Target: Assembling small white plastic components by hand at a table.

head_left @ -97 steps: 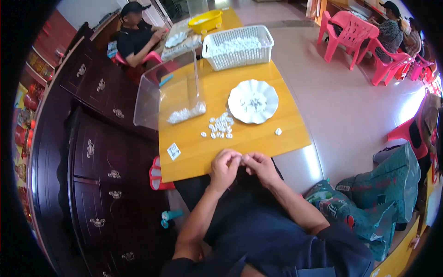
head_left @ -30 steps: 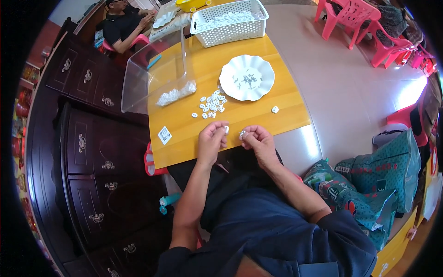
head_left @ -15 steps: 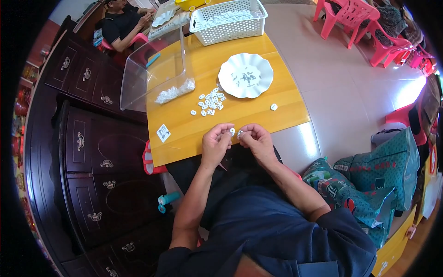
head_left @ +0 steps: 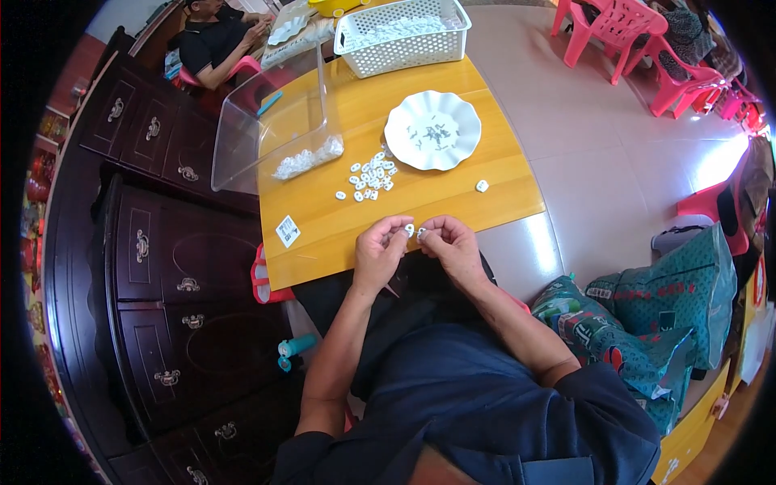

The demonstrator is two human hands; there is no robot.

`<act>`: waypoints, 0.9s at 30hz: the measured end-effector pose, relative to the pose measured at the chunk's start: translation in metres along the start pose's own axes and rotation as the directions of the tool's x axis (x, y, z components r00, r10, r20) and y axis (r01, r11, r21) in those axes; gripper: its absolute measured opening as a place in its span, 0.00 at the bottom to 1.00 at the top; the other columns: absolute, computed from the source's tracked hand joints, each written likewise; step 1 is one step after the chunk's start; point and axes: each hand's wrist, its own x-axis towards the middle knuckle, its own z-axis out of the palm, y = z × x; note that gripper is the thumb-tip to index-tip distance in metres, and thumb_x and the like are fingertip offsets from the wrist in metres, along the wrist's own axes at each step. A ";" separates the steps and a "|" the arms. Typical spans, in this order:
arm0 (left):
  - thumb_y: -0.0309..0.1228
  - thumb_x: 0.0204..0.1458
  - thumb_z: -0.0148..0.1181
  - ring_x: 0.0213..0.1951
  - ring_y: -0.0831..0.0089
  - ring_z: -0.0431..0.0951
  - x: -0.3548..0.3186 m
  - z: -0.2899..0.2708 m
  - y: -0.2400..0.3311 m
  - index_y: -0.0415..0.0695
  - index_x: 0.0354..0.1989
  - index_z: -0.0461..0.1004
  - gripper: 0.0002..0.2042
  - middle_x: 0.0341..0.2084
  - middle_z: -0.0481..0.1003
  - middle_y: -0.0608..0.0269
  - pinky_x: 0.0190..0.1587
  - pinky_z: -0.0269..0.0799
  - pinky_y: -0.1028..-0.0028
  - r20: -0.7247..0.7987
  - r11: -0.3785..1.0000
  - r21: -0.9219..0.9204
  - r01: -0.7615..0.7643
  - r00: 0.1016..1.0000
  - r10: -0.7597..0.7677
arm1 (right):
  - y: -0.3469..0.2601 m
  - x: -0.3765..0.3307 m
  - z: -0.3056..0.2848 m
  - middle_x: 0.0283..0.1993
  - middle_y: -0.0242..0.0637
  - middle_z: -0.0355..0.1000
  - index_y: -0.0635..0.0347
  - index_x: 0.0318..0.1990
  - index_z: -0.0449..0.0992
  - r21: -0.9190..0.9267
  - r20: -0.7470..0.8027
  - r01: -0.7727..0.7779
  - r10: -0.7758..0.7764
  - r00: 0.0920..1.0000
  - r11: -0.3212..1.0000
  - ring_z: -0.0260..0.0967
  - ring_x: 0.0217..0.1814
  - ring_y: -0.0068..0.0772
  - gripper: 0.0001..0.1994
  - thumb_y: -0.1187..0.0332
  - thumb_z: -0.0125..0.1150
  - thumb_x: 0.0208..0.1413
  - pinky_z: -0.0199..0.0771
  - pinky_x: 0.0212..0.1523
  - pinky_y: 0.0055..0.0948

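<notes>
Above the table's near edge, my left hand is closed, thumb and fingers pinching a small white oval piece with dark spots. Close beside it, my right hand pinches a similar small white piece, partly covered by its fingertips. The two pieces face each other at nearly the same height; whether they touch is too small to tell. Beyond my hands lies a loose pile of white oval pieces with dark spots. One more white piece sits alone to the right.
A scalloped white plate holds small dark bits. A clear plastic bin with clear bits lies tilted at left; a white perforated basket stands behind. Dark drawers line the left, green bags the right. Another person sits far left.
The view has shifted slightly. Both hands keep their pinch in almost the same place, and the two white pieces look a touch closer together.
</notes>
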 end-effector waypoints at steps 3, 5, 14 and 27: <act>0.22 0.60 0.56 0.25 0.87 0.71 -0.001 -0.001 0.002 0.34 0.48 0.78 0.10 0.30 0.77 0.69 0.28 0.68 0.83 0.007 1.000 0.008 0.008 1.000 -0.008 | -0.002 -0.001 0.001 0.32 0.29 0.77 0.64 0.41 0.77 0.000 -0.006 -0.012 0.012 1.000 1.000 0.71 0.30 0.15 0.04 0.75 0.62 0.60 0.71 0.33 0.17; 0.24 0.62 0.57 0.28 0.86 0.73 -0.001 -0.003 0.002 0.36 0.50 0.78 0.11 0.32 0.78 0.69 0.32 0.72 0.82 0.029 0.998 -0.007 0.070 0.997 -0.070 | -0.002 -0.001 0.001 0.32 0.29 0.77 0.64 0.41 0.77 0.009 -0.009 -0.019 0.019 1.000 1.000 0.71 0.30 0.15 0.04 0.75 0.62 0.60 0.71 0.33 0.17; 0.22 0.60 0.57 0.31 0.79 0.79 -0.002 0.004 0.000 0.33 0.47 0.79 0.10 0.34 0.81 0.60 0.35 0.76 0.78 0.040 0.988 0.110 -0.105 0.994 0.101 | 0.003 0.000 -0.001 0.32 0.29 0.78 0.65 0.42 0.78 -0.006 0.028 0.008 -0.008 1.000 1.000 0.72 0.31 0.15 0.05 0.73 0.63 0.61 0.71 0.33 0.16; 0.23 0.47 0.67 0.38 0.57 0.81 -0.004 0.015 0.039 0.41 0.51 0.77 0.20 0.37 0.78 0.53 0.40 0.78 0.65 0.177 0.760 0.543 -0.356 0.934 0.310 | -0.007 0.000 -0.007 0.36 0.28 0.79 0.58 0.42 0.79 0.172 0.099 -0.226 0.212 0.972 0.959 0.74 0.34 0.17 0.07 0.65 0.62 0.64 0.73 0.37 0.19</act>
